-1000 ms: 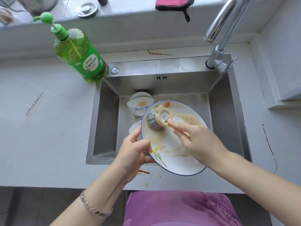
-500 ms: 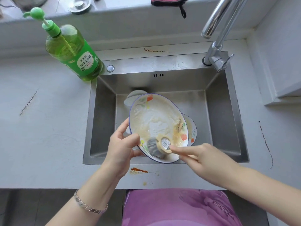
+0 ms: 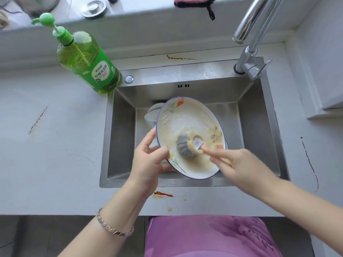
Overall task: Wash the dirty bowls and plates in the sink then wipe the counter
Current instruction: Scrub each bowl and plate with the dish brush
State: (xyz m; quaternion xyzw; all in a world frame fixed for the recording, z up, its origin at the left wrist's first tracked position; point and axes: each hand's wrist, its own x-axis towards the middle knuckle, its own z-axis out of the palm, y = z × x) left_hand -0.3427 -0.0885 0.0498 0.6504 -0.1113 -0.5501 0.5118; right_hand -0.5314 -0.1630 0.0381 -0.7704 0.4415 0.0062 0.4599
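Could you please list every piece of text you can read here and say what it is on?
"柠檬洗洁精": white label on the green detergent bottle; the smaller print around it is blurred.
Sticker on the scrubber: too blurred to read.

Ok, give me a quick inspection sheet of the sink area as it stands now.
Surface: grey counter, red-brown sauce smear at its front edge, more streaks left, right and behind the sink.
Job's things: plate tilted over the sink, smeared with brown residue; scrubber pressed on it; bowl behind it in the sink.
Clutter: green soap bottle at the sink's back left corner; pink cloth and metal plug on the ledge.
Hands: left hand grips the plate's rim; right hand pinches the scrubber's handle.
Cables: nothing seen.
Surroundings: tap at back right, no water seen running.
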